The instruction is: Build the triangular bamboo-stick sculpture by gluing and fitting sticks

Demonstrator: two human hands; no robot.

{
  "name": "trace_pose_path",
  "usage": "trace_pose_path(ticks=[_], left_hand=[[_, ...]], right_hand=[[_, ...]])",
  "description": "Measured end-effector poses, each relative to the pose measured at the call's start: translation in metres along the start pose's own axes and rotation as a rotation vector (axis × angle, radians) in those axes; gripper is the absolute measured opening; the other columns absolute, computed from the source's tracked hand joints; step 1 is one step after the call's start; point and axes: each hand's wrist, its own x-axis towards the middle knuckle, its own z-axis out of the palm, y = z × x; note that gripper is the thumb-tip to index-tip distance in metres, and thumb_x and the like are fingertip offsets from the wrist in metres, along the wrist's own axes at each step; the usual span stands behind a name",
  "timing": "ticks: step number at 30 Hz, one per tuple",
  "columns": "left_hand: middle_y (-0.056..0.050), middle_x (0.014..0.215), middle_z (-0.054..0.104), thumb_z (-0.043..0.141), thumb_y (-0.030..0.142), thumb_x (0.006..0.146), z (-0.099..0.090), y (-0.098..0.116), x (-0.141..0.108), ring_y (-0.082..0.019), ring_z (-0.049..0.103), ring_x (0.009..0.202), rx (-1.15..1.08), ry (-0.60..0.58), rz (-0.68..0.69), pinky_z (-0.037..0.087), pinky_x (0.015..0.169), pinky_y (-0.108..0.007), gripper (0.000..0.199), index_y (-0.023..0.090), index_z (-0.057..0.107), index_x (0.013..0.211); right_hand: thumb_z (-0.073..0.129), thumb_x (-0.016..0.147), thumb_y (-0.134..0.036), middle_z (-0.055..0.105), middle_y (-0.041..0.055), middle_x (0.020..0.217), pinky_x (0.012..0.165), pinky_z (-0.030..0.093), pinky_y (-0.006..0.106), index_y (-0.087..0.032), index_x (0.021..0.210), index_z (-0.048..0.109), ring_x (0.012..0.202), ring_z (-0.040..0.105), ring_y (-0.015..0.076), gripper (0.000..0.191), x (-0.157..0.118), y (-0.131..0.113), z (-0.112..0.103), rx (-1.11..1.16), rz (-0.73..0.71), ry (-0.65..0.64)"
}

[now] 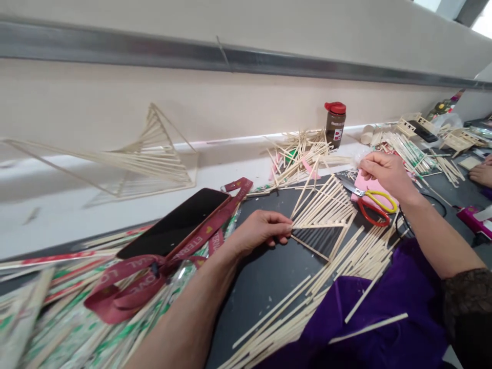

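My left hand (271,228) pinches the left corner of a small frame (323,210) built of thin wooden sticks, with a slanted row of sticks along its upper side. My right hand (382,171) is raised beyond the frame's right side, fingertips pressed together; what lies between them cannot be made out. A crumpled clear plastic piece (360,154) shows beside those fingertips. Below this hand, scissors (369,201) with one yellow and one red handle lie partly on pink paper (363,180). Many loose sticks (357,256) lie in front of the frame.
A larger stick model (154,154) stands on the white ledge at left. A phone (172,223) with a red lanyard (203,238) rests on packaged sticks (77,307). Behind are a stick pile (303,154) and a red-capped bottle (335,125). Another person's hand (482,171) is at far right.
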Motion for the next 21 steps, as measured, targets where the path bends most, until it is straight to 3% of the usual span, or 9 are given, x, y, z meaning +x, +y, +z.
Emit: trace_pose_path(ticks=[7,12,15,17,21], left_hand=[[-0.003,0.059,0.068,0.076,0.034,0.055,0.000,-0.001,0.000,-0.012,0.060,0.053,0.008,0.023,0.016,0.035,0.041,-0.018,0.028,0.014,0.070,0.074],[-0.003,0.061,0.067,0.077,0.036,0.053,0.001,-0.001,-0.001,-0.011,0.058,0.052,0.025,0.029,0.038,0.035,0.042,-0.018,0.030,0.014,0.070,0.072],[-0.003,0.061,0.068,0.077,0.036,0.054,0.003,0.000,-0.001,-0.012,0.059,0.052,0.032,0.045,0.053,0.035,0.042,-0.019,0.030,0.014,0.069,0.072],[-0.003,0.060,0.068,0.076,0.036,0.056,0.004,0.001,-0.002,-0.012,0.059,0.052,0.037,0.052,0.064,0.035,0.042,-0.019,0.028,0.014,0.069,0.073],[-0.003,0.058,0.068,0.075,0.034,0.057,0.006,0.002,-0.003,-0.012,0.059,0.052,0.035,0.051,0.080,0.033,0.042,-0.018,0.027,0.014,0.070,0.075]], right_hand=[[0.054,0.087,-0.033,0.049,-0.0032,0.054,0.045,0.037,0.020,-0.018,0.059,0.051,0.048,0.045,0.0052,0.032,-0.015,-0.021,-0.017,0.112,-0.039,0.074],[0.055,0.084,-0.027,0.060,-0.0007,0.064,0.053,0.042,0.021,-0.016,0.065,0.060,0.055,0.054,0.0063,0.022,-0.028,-0.013,-0.009,-0.020,0.015,-0.114],[0.059,0.084,-0.030,0.065,0.0003,0.079,0.056,0.043,0.021,-0.017,0.085,0.065,0.063,0.056,0.0069,0.014,-0.049,-0.014,0.001,-0.099,-0.169,-0.162],[0.063,0.084,-0.034,0.065,0.0025,0.092,0.053,0.043,0.021,-0.019,0.098,0.064,0.063,0.056,0.0065,0.020,-0.063,-0.019,0.009,-0.079,-0.336,-0.177],[0.065,0.084,-0.033,0.063,0.0050,0.103,0.051,0.046,0.021,-0.021,0.102,0.062,0.059,0.054,0.0055,0.022,-0.078,-0.028,0.024,-0.100,-0.535,-0.164]])
